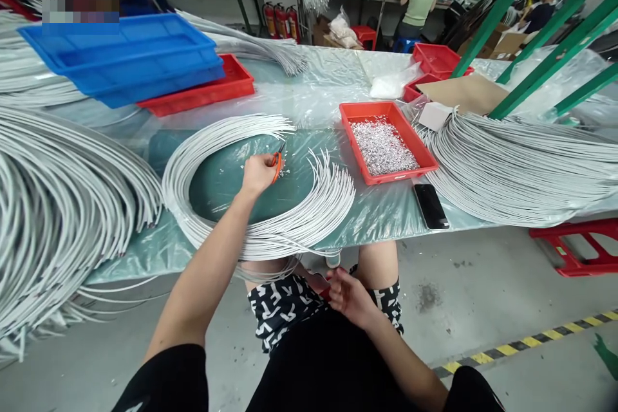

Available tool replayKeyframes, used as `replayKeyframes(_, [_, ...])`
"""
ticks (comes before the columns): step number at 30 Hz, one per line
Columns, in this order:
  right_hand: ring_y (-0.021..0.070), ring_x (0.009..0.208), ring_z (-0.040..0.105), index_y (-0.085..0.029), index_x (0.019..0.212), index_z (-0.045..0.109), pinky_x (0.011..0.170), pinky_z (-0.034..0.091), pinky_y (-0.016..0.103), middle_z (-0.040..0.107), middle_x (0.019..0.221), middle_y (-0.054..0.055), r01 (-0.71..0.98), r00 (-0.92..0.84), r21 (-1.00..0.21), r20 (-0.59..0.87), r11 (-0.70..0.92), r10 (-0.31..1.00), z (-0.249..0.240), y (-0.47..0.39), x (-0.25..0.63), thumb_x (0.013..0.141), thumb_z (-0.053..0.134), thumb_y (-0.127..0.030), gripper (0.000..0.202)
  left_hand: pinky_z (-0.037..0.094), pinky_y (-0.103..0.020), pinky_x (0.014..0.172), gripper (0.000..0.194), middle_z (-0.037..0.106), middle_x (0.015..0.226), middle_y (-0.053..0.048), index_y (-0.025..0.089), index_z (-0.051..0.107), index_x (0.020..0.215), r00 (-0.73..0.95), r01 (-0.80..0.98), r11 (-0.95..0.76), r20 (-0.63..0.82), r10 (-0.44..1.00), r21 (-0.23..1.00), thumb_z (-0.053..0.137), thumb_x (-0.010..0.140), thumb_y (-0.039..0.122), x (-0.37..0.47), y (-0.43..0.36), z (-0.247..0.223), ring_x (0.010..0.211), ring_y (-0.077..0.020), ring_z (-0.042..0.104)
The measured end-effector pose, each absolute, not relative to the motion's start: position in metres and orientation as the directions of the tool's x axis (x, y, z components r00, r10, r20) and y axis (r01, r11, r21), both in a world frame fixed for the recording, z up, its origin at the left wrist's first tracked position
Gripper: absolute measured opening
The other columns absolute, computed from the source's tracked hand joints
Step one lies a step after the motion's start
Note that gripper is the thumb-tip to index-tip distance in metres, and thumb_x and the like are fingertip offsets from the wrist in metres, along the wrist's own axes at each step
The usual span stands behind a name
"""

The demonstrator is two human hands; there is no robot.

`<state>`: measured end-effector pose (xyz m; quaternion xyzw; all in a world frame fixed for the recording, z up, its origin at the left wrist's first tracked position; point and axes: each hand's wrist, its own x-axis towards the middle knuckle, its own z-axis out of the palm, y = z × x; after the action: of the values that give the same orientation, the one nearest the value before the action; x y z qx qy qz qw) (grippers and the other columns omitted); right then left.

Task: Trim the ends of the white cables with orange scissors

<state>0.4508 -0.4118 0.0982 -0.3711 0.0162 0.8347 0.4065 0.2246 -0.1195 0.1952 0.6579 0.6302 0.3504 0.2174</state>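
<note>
My left hand is closed around a pair of small orange-handled snips, their dark tips pointing away from me. It hovers inside a loop of white cables that curves around on the table, both sets of cut ends facing the right side. Tiny pale scraps lie on the green surface beside the snips. Over my lap, below the table edge, is my right hand. Its fingers are loosely bent and somewhat apart, with nothing visible in them. A few cables from the loop hang over the edge close to it.
A red tray of small shiny metal pieces stands right of the loop, with a phone before it. Cable bundles lie on both sides. Blue trays are behind left; green posts rise right. A person stands beyond.
</note>
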Motion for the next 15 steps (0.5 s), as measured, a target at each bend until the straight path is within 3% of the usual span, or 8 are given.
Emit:
replayKeyframes(2, [0.0073, 0.045, 0.032, -0.017, 0.091, 0.068, 0.044, 0.03, 0.022, 0.04, 0.056, -0.008, -0.428, -0.581, -0.528, -0.461, -0.734, 0.67, 0.122, -0.415, 0.458, 0.088, 0.07, -0.049, 0.033, 0.028, -0.026, 0.058, 0.031, 0.042, 0.052, 0.005, 0.012, 0.056, 0.061, -0.04, 0.69, -0.103, 0.18, 0.983, 0.716, 0.068, 0.08, 0.034, 0.226, -0.121, 0.196, 0.058, -0.0062, 0.032])
replayKeyframes(3, [0.0081, 0.046, 0.034, -0.016, 0.089, 0.068, 0.046, 0.03, 0.023, 0.04, 0.055, -0.007, -0.28, -0.632, -0.692, -0.389, -0.666, 0.67, 0.137, -0.41, 0.462, 0.09, 0.068, -0.052, 0.035, 0.029, -0.026, 0.059, 0.031, 0.043, 0.053, 0.005, 0.012, 0.056, 0.061, -0.046, 0.698, -0.093, 0.173, 0.984, 0.71, 0.068, 0.079, 0.034, 0.227, -0.122, 0.196, 0.059, -0.0069, 0.032])
replayKeyframes(5, [0.0106, 0.056, 0.046, -0.017, 0.091, 0.071, 0.056, 0.037, 0.025, 0.057, 0.067, -0.001, 0.012, -0.581, -0.965, -0.221, -0.263, 0.783, 0.166, -0.39, 0.475, 0.093, 0.064, -0.047, 0.031, 0.03, -0.026, 0.06, 0.031, 0.044, 0.053, 0.004, 0.012, 0.056, 0.061, -0.039, 0.708, -0.09, 0.166, 0.985, 0.7, 0.069, 0.079, 0.033, 0.229, -0.124, 0.197, 0.06, -0.0079, 0.033])
replayKeyframes(6, [0.0128, 0.064, 0.053, -0.018, 0.091, 0.071, 0.062, 0.04, 0.027, 0.064, 0.076, 0.001, 0.158, -0.496, -0.986, -0.133, -0.061, 0.858, 0.178, -0.376, 0.482, 0.094, 0.064, -0.044, 0.027, 0.03, -0.026, 0.06, 0.031, 0.043, 0.053, 0.004, 0.013, 0.055, 0.06, -0.03, 0.71, -0.093, 0.162, 0.986, 0.698, 0.068, 0.079, 0.033, 0.23, -0.125, 0.198, 0.06, -0.0084, 0.034])
replayKeyframes(8, [0.0147, 0.064, 0.056, -0.021, 0.097, 0.071, 0.065, 0.041, 0.028, 0.067, 0.075, 0.001, 0.461, -0.309, -0.88, -0.033, 0.119, 0.95, 0.196, -0.344, 0.497, 0.098, 0.057, -0.038, 0.023, 0.029, -0.027, 0.06, 0.032, 0.041, 0.053, 0.004, 0.014, 0.053, 0.059, -0.013, 0.717, -0.097, 0.153, 0.988, 0.69, 0.066, 0.08, 0.034, 0.231, -0.127, 0.199, 0.06, -0.0089, 0.033])
replayKeyframes(11, [0.0195, 0.071, 0.062, -0.019, 0.106, 0.07, 0.068, 0.042, 0.03, 0.07, 0.081, 0.005, 0.81, 0.001, -0.584, 0.094, 0.054, 0.996, 0.203, -0.299, 0.518, 0.097, 0.055, -0.025, 0.018, 0.029, -0.028, 0.06, 0.032, 0.039, 0.052, 0.004, 0.014, 0.052, 0.058, -0.032, 0.733, -0.083, 0.155, 0.987, 0.675, 0.066, 0.078, 0.035, 0.231, -0.127, 0.199, 0.06, -0.0095, 0.032])
replayKeyframes(13, [0.0232, 0.086, 0.065, -0.018, 0.114, 0.07, 0.074, 0.044, 0.031, 0.073, 0.096, 0.009, 0.899, 0.028, -0.438, 0.097, 0.017, 0.995, 0.199, -0.277, 0.529, 0.094, 0.058, -0.018, 0.023, 0.028, -0.028, 0.059, 0.032, 0.039, 0.051, 0.004, 0.015, 0.053, 0.057, -0.065, 0.736, -0.064, 0.164, 0.984, 0.674, 0.066, 0.077, 0.037, 0.23, -0.126, 0.198, 0.059, -0.0099, 0.032])
replayKeyframes(15, [0.0237, 0.092, 0.065, -0.019, 0.121, 0.069, 0.079, 0.044, 0.031, 0.073, 0.102, 0.01, 0.915, -0.061, -0.395, 0.055, 0.078, 0.997, 0.192, -0.264, 0.537, 0.092, 0.06, -0.016, 0.03, 0.028, -0.028, 0.059, 0.03, 0.041, 0.052, 0.003, 0.015, 0.055, 0.059, -0.081, 0.722, -0.057, 0.167, 0.983, 0.69, 0.065, 0.076, 0.037, 0.229, -0.125, 0.198, 0.058, -0.01, 0.033])
